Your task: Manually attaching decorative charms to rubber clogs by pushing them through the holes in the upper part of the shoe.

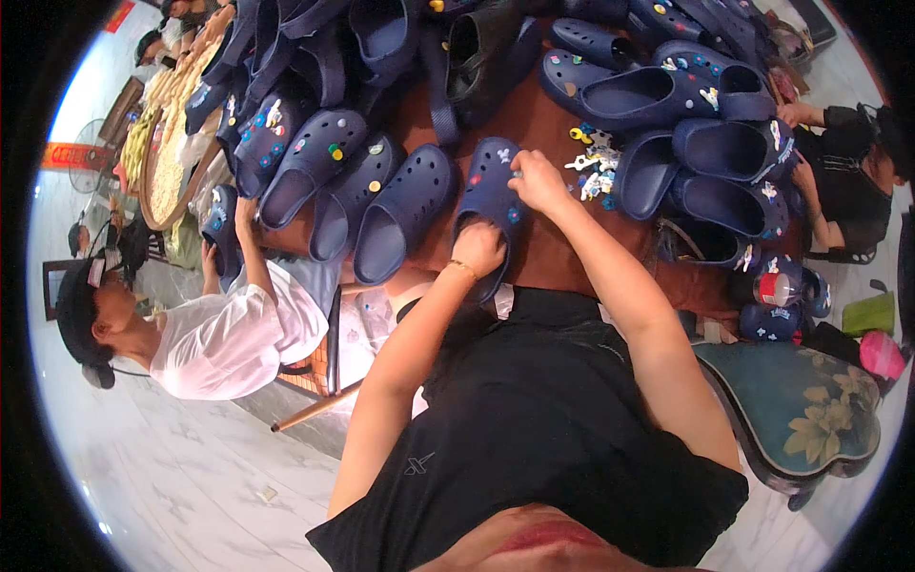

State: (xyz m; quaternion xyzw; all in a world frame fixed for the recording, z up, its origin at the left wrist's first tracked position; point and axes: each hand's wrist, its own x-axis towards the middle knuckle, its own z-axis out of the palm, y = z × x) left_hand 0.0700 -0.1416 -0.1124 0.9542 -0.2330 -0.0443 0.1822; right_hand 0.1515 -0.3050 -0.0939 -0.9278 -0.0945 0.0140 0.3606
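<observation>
A navy foam clog (488,195) lies toe-away on the brown table (558,253) right in front of me. My left hand (478,247) is tucked into its heel opening and grips it. My right hand (538,181) presses a small charm against the right side of the clog's perforated top, fingers pinched. A little heap of loose coloured charms (593,170) lies just to the right of that hand.
Several more navy clogs (400,205) lie in a row to the left, and a pile (705,143) is stacked at the right and back. A person in a white shirt (224,338) works at the left, another in black (848,181) at the right. A floral stool (805,415) stands at lower right.
</observation>
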